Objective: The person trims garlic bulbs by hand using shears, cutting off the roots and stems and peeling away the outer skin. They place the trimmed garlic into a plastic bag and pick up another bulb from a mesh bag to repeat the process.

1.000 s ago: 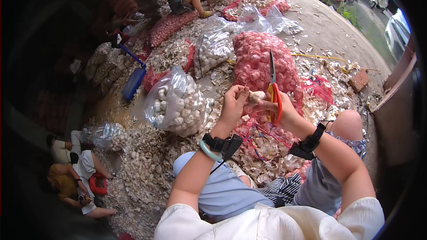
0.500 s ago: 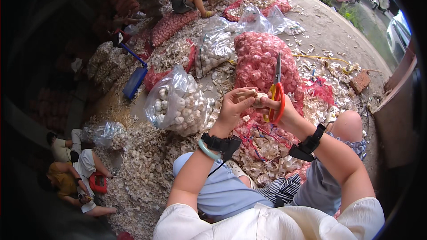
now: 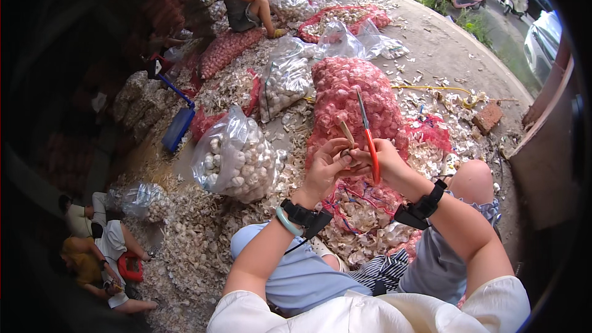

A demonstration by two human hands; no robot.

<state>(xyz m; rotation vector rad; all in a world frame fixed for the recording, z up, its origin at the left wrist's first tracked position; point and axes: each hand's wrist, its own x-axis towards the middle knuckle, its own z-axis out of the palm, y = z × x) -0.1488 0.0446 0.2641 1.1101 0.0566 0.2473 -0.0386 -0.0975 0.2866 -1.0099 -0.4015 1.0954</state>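
My left hand (image 3: 327,165) pinches a garlic bulb by its dry stem (image 3: 347,132), which now sticks up and away from me. The bulb itself is mostly hidden behind the fingers of both hands. My right hand (image 3: 390,163) is closed around scissors (image 3: 372,151) with red-orange handles, and its fingertips meet the left ones at the bulb. The scissor blades point away from me, leaning left, and look closed. Just beyond my hands stands a big red mesh sack of garlic (image 3: 354,95).
A clear plastic bag of trimmed garlic bulbs (image 3: 250,166) stands on the left, a second bag (image 3: 287,86) behind it. Peelings (image 3: 197,240) cover the floor. A blue long-handled dustpan (image 3: 179,128) and a brick (image 3: 487,117) lie farther out. Other people sit at far left and back.
The garlic stem has swung from pointing left to pointing up and away. The scissors have tilted leftward, and my fingers have closed further over the bulb. The view has shifted slightly.
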